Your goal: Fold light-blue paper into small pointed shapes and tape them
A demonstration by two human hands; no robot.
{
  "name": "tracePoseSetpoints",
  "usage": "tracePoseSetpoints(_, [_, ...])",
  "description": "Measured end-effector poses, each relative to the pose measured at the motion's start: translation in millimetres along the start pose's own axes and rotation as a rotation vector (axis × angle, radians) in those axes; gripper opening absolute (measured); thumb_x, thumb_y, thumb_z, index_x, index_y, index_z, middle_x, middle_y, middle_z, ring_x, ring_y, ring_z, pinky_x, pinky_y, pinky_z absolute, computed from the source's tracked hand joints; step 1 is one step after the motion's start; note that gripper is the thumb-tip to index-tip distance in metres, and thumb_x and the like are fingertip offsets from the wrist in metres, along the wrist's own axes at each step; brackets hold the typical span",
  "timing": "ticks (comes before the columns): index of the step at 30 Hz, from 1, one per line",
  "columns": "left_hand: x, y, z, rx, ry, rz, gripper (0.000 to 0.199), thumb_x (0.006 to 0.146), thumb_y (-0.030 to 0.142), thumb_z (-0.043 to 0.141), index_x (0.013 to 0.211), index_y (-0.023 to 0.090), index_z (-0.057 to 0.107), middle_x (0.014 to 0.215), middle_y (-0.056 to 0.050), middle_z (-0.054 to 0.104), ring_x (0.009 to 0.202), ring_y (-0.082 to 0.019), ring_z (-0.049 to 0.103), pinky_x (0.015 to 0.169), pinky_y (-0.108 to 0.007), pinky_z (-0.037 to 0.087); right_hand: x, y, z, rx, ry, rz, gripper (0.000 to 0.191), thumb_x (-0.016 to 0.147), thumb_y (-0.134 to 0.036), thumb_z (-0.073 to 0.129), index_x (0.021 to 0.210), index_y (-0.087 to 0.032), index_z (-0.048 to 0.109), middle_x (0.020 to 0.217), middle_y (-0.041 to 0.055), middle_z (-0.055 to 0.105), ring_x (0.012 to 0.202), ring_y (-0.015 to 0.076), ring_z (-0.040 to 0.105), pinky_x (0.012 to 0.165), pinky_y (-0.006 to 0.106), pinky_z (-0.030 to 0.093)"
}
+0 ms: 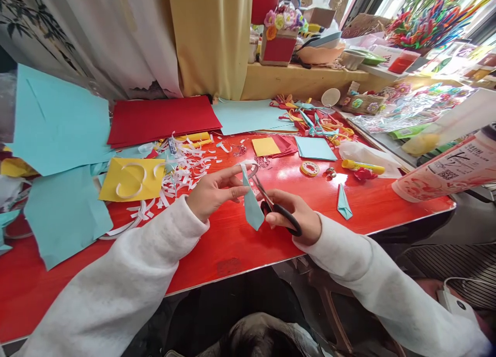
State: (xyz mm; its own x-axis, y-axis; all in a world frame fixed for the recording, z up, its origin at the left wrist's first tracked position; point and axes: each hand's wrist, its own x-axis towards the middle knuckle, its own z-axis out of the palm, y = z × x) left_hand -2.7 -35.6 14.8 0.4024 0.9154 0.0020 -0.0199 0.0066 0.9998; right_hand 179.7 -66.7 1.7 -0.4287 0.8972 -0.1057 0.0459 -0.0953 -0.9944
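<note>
Between its fingertips my left hand (219, 190) pinches a narrow folded piece of light blue paper (253, 211), held just above the red table. A thin white strip, perhaps double-sided tape, curls at the paper's upper end. In my right hand (296, 212) is a pair of scissors (287, 218) with black handles, the blades pointing up and away beside the paper's top. Whether the blades touch the strip I cannot tell. To the right lies another folded light blue paper piece (343, 203), pointed at its far end.
A tape roll (310, 168), light blue paper squares (315, 148) and a yellow glue-like tube (362, 166) lie beyond my hands. White paper scraps (186, 166) and a yellow sheet (134, 179) are on the left. A large cup (445, 163) stands at the right edge.
</note>
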Motion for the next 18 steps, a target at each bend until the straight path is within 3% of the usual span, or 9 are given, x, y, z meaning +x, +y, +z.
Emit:
tracePoseSetpoints(3, [-0.4, 0.5, 1.1, -0.014, -0.004, -0.007, 0.054, 0.062, 0.024, 0.064, 0.114, 0.016, 0.050, 0.060, 0.003, 0.052, 0.061, -0.010, 0.053, 0.064, -0.028, 0.047, -0.3, 0.5, 2.3, -0.049, -0.015, -0.039, 0.039, 0.057, -0.038, 0.066, 0.086, -0.014, 0.055, 0.065, -0.0014, 0.047, 0.061, 0.0091, 0.044, 0.056, 0.023, 0.036])
tracePoseSetpoints(8, [-0.2, -1.7, 2.8, -0.050, 0.049, 0.015, 0.057, 0.062, 0.025, 0.065, 0.115, 0.015, 0.049, 0.060, 0.004, 0.051, 0.062, -0.011, 0.054, 0.067, -0.030, 0.048, -1.3, -2.0, 2.6, -0.080, 0.000, -0.012, 0.044, 0.059, -0.043, 0.063, 0.089, -0.012, 0.056, 0.055, -0.0039, 0.043, 0.049, 0.0066, 0.040, 0.048, 0.022, 0.032])
tracePoseSetpoints(14, [0.0, -3.5, 3.8, 0.007, 0.055, 0.064, 0.051, 0.062, 0.026, 0.064, 0.111, 0.016, 0.053, 0.059, 0.004, 0.051, 0.059, -0.010, 0.052, 0.062, -0.026, 0.046, -2.1, -8.7, 6.6, -0.174, -0.015, -0.027, 0.030, 0.057, -0.039, 0.065, 0.061, -0.013, 0.052, 0.051, -0.0037, 0.041, 0.050, 0.0063, 0.037, 0.048, 0.021, 0.029])
tracePoseSetpoints(18, [-0.4, -4.8, 3.9, 0.113, 0.078, 0.070, 0.051, 0.063, 0.026, 0.063, 0.112, 0.015, 0.052, 0.056, 0.004, 0.049, 0.057, -0.009, 0.048, 0.062, -0.024, 0.042, -1.8, -6.0, 8.6, -0.168, -0.015, 0.007, 0.030, 0.058, -0.040, 0.064, 0.058, -0.014, 0.049, 0.047, -0.0044, 0.040, 0.046, 0.0062, 0.037, 0.045, 0.021, 0.028])
